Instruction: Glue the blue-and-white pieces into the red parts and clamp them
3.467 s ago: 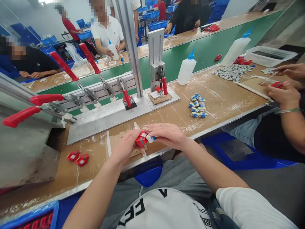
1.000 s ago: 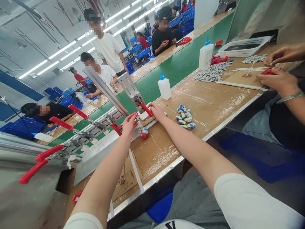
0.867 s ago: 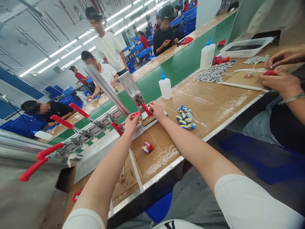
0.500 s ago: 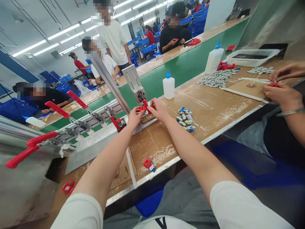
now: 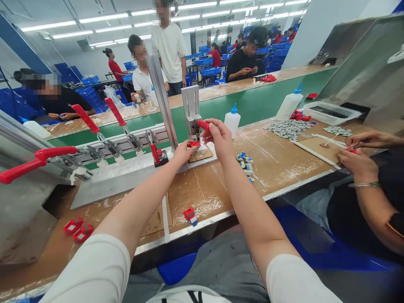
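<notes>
My right hand (image 5: 221, 138) is closed around the red handle (image 5: 203, 125) of a toggle clamp, which is raised to roughly level. This clamp sits on an upright metal bracket (image 5: 190, 101). Below it, my left hand (image 5: 182, 153) pinches a small red plastic part (image 5: 194, 144) over a brown pad (image 5: 202, 155). How the part touches the clamp's tip is too small to tell. Nearer me on the bench lies a red part with a grey and blue piece (image 5: 190, 216). Two more red parts (image 5: 83, 233) lie at the left.
Several red-handled toggle clamps (image 5: 110, 145) line a rail at left. A white bottle with blue cap (image 5: 232, 122) stands behind my right hand. Small grey-blue-yellow pieces (image 5: 245, 162) and a heap of grey pieces (image 5: 287, 128) lie rightward. A co-worker's hands (image 5: 360, 162) work at far right.
My right hand has lifted the clamp handle from upright-leaning beside the red part to about level. My left hand stays at the red part. The camera view has turned and shifted.
</notes>
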Available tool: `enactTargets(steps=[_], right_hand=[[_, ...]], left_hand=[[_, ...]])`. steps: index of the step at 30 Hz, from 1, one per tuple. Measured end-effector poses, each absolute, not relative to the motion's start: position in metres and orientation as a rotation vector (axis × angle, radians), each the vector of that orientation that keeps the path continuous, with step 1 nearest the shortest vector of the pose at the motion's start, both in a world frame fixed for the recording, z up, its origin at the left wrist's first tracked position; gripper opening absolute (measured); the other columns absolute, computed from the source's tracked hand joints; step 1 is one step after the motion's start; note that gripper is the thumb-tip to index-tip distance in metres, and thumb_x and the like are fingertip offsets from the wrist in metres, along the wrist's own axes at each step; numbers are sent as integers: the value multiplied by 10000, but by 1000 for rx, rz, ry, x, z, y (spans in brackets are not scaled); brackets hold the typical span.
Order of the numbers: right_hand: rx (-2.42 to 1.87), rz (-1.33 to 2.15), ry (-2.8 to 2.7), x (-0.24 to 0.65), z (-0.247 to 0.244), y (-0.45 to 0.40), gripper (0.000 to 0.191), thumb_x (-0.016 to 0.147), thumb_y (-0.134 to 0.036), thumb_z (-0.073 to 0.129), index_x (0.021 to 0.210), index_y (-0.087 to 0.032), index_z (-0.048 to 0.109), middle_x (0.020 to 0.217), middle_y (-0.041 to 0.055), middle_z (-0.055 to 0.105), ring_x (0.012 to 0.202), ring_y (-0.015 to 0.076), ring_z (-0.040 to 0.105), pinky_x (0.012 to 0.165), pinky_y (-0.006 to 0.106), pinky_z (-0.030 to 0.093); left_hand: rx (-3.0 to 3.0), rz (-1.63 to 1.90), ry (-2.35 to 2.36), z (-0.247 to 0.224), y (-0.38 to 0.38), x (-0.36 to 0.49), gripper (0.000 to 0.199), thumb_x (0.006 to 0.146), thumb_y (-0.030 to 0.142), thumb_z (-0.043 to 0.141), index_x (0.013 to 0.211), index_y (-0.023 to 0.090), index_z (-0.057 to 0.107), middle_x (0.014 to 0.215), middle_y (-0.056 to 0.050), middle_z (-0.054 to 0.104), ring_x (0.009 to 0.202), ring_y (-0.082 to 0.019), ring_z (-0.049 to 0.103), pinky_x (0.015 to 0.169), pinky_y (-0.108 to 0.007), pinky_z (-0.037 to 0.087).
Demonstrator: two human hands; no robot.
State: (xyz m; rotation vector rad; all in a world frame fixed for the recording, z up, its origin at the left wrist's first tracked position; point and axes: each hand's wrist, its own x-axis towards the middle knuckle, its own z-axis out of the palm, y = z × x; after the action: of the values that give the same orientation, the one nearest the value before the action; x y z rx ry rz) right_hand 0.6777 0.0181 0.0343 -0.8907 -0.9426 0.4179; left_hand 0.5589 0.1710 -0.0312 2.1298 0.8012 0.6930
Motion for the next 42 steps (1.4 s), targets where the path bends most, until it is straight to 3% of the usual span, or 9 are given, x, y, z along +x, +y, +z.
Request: enactTargets(steps=[5, 11, 16, 21, 27, 31, 34, 38, 42], right_hand=[[-944, 461, -968, 687, 61, 19, 541, 931, -753, 659, 1153, -259, 675, 797, -2, 701, 635, 129, 664, 535, 236, 528], [-1088, 480, -955, 678, 38, 8, 529, 863, -757, 733, 997, -261, 603, 646, -45, 629, 565, 127, 603, 487, 227, 492], [-1108, 447, -970, 671, 17, 3, 476, 907, -706, 698, 1062, -269, 590, 681, -47, 628, 615, 139, 602, 571, 263, 523], [-1092, 460, -997, 670, -1, 7, 461, 937, -642, 679, 1184, -270, 565, 674, -57, 617, 621, 152, 591, 626, 292, 508], [-1146, 518, -1009, 674, -39, 13, 619, 916, -683, 656, 1320, -265, 444, 850, -10, 700, 753, 181, 646, 744, 335, 527], [-1262, 537, -1132, 684, -54, 25, 603, 918, -688, 608, 1297, -232, 501, 938, 26, 690, 910, 204, 654, 891, 368, 528], [-1477, 411, -1097, 687, -55, 30, 569, 900, -694, 592, 1212, -219, 557, 1013, 53, 662, 932, 223, 629, 882, 382, 523], [-1692, 112, -989, 661, -46, -2, 555, 894, -656, 649, 1236, -226, 572, 1110, 94, 628, 940, 260, 603, 862, 425, 525], [-1710, 275, -1397, 598, -38, -74, 369, 985, -594, 613, 1239, -325, 617, 1144, 100, 665, 883, 281, 682, 836, 466, 563]], left_hand=[[2116, 688, 785, -32, 170, 572, 265, 897, 305, 793, 1143, 212, 757, 1185, -104, 794, 1102, -279, 700, 1034, -385, 502], [2076, 701, 772, -30, 175, 579, 289, 835, 331, 857, 1068, 181, 775, 1043, -109, 797, 970, -274, 707, 977, -382, 529], [2064, 721, 754, -29, 178, 578, 281, 770, 366, 900, 969, 198, 796, 933, -87, 789, 907, -276, 690, 945, -380, 542], [2099, 697, 732, -30, 178, 578, 275, 811, 365, 871, 1017, 190, 819, 910, -86, 780, 859, -267, 686, 909, -370, 532], [2181, 634, 740, -33, 179, 576, 236, 880, 375, 808, 1025, 190, 823, 934, -83, 788, 873, -260, 685, 890, -352, 516], [2236, 589, 763, -26, 177, 575, 185, 883, 344, 793, 1002, 203, 810, 930, -82, 788, 903, -278, 697, 902, -355, 512], [2258, 571, 776, -17, 172, 572, 149, 833, 313, 831, 929, 211, 781, 938, -105, 785, 969, -317, 714, 932, -366, 512], [2247, 589, 764, -10, 164, 532, 219, 777, 384, 883, 863, 238, 745, 929, -123, 787, 1027, -345, 725, 928, -351, 530], [1917, 910, 880, 9, 148, 414, 269, 795, 537, 847, 893, 299, 770, 887, -88, 791, 1006, -323, 754, 926, -343, 552]])
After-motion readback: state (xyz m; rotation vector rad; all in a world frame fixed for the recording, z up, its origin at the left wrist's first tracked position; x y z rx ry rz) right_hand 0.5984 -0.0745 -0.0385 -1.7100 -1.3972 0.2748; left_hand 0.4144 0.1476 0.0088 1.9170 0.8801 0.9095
